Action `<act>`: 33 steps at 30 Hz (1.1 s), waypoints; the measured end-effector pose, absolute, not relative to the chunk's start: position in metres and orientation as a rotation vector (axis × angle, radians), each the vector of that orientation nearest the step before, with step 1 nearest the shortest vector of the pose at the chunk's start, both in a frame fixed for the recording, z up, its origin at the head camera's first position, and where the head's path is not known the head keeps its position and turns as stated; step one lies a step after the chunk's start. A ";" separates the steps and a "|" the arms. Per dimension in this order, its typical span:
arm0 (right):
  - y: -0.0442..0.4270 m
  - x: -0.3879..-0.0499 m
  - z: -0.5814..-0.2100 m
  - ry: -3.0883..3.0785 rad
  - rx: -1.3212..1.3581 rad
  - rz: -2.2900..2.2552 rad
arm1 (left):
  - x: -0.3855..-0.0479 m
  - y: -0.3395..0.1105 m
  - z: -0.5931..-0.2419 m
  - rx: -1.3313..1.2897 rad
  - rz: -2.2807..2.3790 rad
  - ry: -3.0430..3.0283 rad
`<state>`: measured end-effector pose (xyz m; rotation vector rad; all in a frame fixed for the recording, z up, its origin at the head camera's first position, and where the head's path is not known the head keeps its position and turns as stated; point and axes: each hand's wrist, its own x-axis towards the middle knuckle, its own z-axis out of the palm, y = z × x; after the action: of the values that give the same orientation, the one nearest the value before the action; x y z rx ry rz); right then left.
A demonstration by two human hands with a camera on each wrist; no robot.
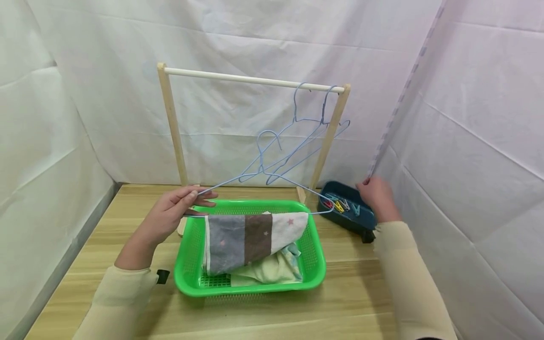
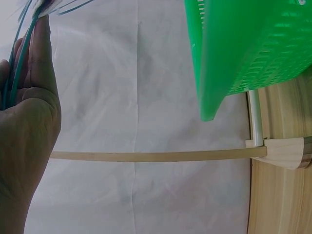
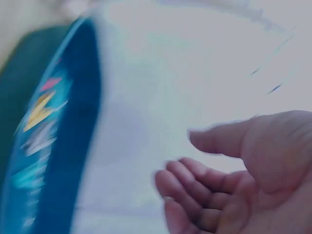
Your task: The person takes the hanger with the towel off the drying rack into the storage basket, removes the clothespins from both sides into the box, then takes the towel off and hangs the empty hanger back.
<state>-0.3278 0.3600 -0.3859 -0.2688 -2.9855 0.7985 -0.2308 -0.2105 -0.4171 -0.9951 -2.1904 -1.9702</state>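
My left hand (image 1: 167,216) grips the left end of a blue wire hanger (image 1: 231,180), thumb over the wire. Over the hanger's lower bar hangs a small towel (image 1: 257,238) in grey, brown and white with stars. The towel hangs above a green basket (image 1: 250,292), where a pale yellow cloth (image 1: 272,269) lies. At the right, my right hand (image 1: 379,198) is just beside a dark blue box (image 1: 346,223) holding several clothespins (image 1: 338,206). In the right wrist view, its fingers (image 3: 187,183) are loosely bent, apart from the thumb, with nothing between them.
Behind the basket stands a rack with wooden posts (image 1: 172,123) and a white rod (image 1: 246,79). Two more blue hangers (image 1: 295,106) hang near the rod's right end. White curtains (image 1: 480,141) surround the wooden table (image 1: 114,231) at the back and sides.
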 end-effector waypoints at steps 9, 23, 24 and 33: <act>0.238 -0.216 -0.350 -2.345 0.441 0.610 | -0.232 -0.210 -0.416 -0.989 -1.956 -2.199; 0.160 -0.211 -0.370 -2.442 1.167 0.556 | -0.230 -0.209 -0.413 -0.964 -1.932 -2.217; 0.156 -0.213 -0.372 -2.447 1.193 0.539 | -0.230 -0.208 -0.413 -0.962 -1.930 -2.218; 0.138 -0.221 -0.381 -2.573 1.265 0.431 | -0.228 -0.206 -0.411 -0.958 -1.936 -2.216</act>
<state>-0.2211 0.1382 -0.3812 1.2650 -2.5734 0.4312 -0.2278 -0.2063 -0.4111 -0.9580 -2.2164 -1.9355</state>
